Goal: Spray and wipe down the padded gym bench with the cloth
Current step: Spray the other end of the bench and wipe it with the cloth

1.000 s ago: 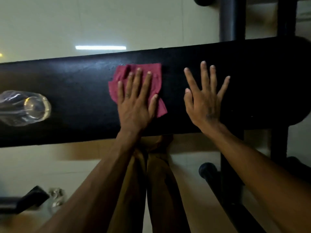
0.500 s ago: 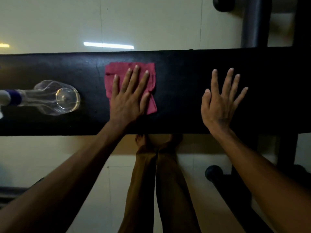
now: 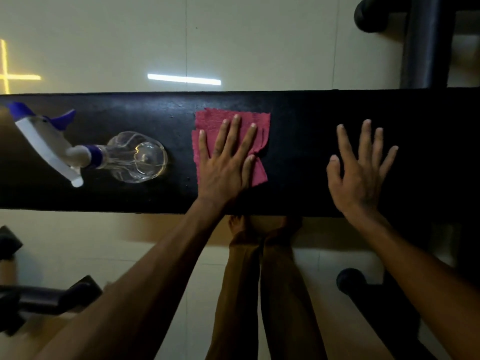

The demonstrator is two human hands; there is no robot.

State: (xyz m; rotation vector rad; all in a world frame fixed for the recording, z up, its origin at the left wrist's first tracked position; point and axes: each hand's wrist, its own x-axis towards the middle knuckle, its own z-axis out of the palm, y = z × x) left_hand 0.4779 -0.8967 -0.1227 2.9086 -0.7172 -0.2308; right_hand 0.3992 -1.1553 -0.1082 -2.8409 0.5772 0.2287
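Sliding nearer the spray bottle [image 3: 109,154], the left hand [image 3: 228,162] presses the red cloth [image 3: 233,120] flat; right hand [image 3: 361,167], spread, steadies the surface [image 3: 298,131].

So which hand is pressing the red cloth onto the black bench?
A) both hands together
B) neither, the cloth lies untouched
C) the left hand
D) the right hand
C: the left hand lies flat with straight fingers on the red cloth, while the right hand rests spread on the bare black bench, apart from the cloth.
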